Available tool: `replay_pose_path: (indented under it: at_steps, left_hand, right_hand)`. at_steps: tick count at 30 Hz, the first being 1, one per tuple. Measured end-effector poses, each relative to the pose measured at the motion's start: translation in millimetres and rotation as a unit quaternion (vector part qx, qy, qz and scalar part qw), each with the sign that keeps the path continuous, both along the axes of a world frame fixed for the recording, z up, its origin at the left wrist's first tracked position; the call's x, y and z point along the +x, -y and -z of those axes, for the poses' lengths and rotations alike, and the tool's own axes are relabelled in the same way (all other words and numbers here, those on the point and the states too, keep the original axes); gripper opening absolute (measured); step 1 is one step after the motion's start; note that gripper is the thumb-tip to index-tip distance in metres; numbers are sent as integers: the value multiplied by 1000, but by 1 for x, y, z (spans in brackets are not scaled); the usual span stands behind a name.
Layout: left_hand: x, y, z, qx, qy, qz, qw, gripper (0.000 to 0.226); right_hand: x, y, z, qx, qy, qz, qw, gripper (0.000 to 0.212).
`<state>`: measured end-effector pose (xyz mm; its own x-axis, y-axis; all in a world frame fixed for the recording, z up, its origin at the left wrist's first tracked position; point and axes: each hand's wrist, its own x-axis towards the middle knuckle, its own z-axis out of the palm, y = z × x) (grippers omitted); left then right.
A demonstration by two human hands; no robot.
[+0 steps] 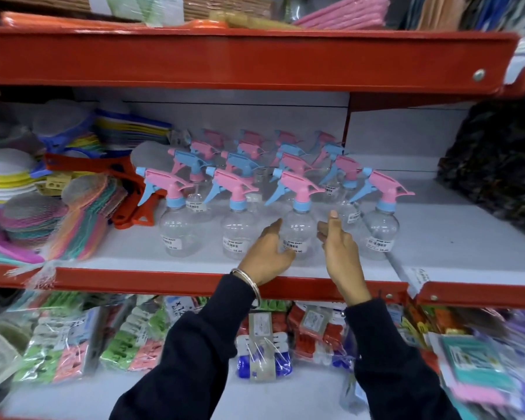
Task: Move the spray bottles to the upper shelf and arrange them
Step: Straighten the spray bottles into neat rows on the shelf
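Several clear spray bottles with pink and blue trigger heads stand in rows on the white middle shelf. The front row has the left bottle, a second bottle, a third bottle and a right bottle. My left hand rests against the left side of the third bottle, fingers apart. My right hand is just right of that bottle, fingers loosely curled, thumb up, holding nothing. Both sleeves are dark; a metal bangle sits on my left wrist.
Netted scrubbers and red plastic tools crowd the shelf's left. A dark bundle fills the far right. The red shelf lip runs in front. Packaged clips lie on the shelf below. Another red shelf hangs overhead.
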<state>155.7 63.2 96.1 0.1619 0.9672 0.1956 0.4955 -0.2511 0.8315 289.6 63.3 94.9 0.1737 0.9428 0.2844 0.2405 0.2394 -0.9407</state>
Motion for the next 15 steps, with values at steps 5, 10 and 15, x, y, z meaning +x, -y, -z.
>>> replay_pose_path:
  at_steps: [5, 10, 15]
  left_hand:
    - [13, 5, 6, 55, 42, -90, 994, 57]
    - [69, 33, 15, 238, 106, -95, 961, 41]
    - [117, 6, 2, 46, 49, 28, 997, 61]
  right_hand:
    - [14, 6, 3, 33, -32, 2, 999, 71]
    - [53, 14, 8, 149, -55, 150, 976, 40]
    - [82, 0, 6, 41, -2, 152, 988, 63]
